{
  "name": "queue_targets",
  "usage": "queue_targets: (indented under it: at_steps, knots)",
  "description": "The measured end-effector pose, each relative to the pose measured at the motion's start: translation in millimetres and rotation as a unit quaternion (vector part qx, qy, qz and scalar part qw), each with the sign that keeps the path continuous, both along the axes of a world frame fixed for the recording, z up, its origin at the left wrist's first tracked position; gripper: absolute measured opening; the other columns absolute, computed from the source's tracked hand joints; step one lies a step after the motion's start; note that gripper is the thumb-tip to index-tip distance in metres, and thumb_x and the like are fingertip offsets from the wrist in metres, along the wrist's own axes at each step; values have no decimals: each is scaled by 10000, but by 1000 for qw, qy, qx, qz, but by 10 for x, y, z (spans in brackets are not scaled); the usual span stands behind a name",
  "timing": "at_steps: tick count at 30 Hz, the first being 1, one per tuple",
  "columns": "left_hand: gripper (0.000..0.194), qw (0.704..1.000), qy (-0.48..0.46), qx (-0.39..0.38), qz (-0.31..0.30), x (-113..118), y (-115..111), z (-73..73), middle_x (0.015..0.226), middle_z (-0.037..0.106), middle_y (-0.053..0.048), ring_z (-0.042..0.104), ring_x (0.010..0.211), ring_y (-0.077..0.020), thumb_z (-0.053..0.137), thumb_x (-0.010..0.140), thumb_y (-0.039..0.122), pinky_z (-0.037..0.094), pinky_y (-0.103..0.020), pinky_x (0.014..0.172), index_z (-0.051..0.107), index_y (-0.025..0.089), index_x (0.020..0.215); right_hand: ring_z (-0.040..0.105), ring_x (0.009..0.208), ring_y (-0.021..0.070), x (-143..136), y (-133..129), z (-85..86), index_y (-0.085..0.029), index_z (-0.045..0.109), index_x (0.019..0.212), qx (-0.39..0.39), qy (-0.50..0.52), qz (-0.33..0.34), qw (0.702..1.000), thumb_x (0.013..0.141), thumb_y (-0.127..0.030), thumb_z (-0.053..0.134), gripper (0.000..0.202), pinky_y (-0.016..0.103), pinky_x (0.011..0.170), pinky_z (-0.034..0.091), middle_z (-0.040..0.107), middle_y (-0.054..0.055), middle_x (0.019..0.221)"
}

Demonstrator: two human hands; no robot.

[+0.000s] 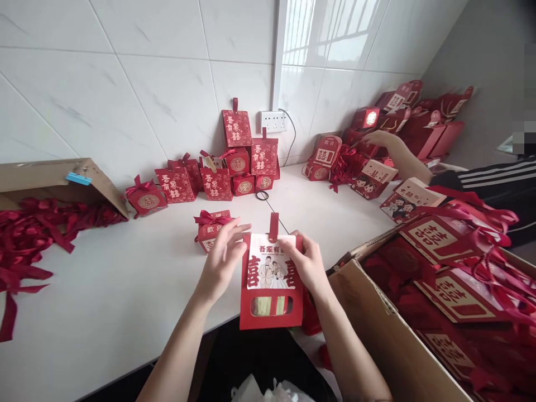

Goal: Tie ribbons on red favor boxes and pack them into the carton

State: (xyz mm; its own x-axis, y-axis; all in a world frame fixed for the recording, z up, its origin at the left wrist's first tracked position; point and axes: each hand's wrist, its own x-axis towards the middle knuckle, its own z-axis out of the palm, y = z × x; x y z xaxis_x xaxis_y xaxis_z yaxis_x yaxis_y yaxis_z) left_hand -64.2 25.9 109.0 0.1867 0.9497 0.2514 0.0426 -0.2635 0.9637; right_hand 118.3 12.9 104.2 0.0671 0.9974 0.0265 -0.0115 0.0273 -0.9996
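In front of me is a red gift box [271,321] with a white flap showing a bride and groom, a red strap at the top and a clear window low on its front. Through the window something yellowish shows. My right hand [310,262] grips its upper right side, thumb on the front. My left hand [220,262] is at the upper left edge with its fingers apart; whether they touch the box I cannot tell. Just behind that hand sits a small red box with a ribbon bow [208,219], partly hidden by it.
Small red boxes [216,184] are stacked along the tiled wall below a power strip [273,121]. A cardboard box [100,184] of red ribbons stands left, another carton [368,312] with red gift bags at right. Another person's hand [379,140] reaches over boxes at far right.
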Motion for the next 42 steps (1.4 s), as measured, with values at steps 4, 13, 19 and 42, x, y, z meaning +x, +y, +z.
queue_targets:
  at_steps: [4, 13, 19, 42]
  knots:
    - [577, 993, -70, -74, -64, -115, -243, -109, 1358, 453, -101, 452, 1238, -271, 542, 830, 447, 436, -386, 986, 334, 273, 1338, 437, 491, 86, 36, -96, 188, -182, 450, 661, -5, 2, -32, 999, 732, -483, 639, 362, 186, 450, 338, 463, -53, 555]
    - [792, 959, 1, -187, -214, -118, -682, -333, 1343, 475, -109, 466, 1214, -315, 680, 722, 433, 429, -418, 982, 267, 273, 1378, 418, 501, 80, 17, -208, 380, -174, 466, 683, -10, -26, -12, 1000, 734, -469, 633, 343, 181, 450, 313, 442, -51, 564]
    - [760, 964, -3, -195, -184, -57, -793, -295, 1299, 520, -113, 488, 1195, -309, 681, 719, 422, 439, -402, 971, 312, 254, 1362, 420, 506, 82, 40, -261, 474, -177, 473, 692, -9, -43, -7, 999, 739, -476, 627, 339, 182, 455, 327, 447, -53, 571]
    - [621, 950, -120, -272, -100, 293, -593, -40, 884, 683, -94, 665, 702, -231, 475, 791, 587, 557, -361, 664, 445, 154, 1237, 584, 1029, 227, 290, -699, 65, -296, 182, 1390, 43, -1, 83, 996, 810, -482, 583, 729, 373, 792, 539, 434, 125, 1310]
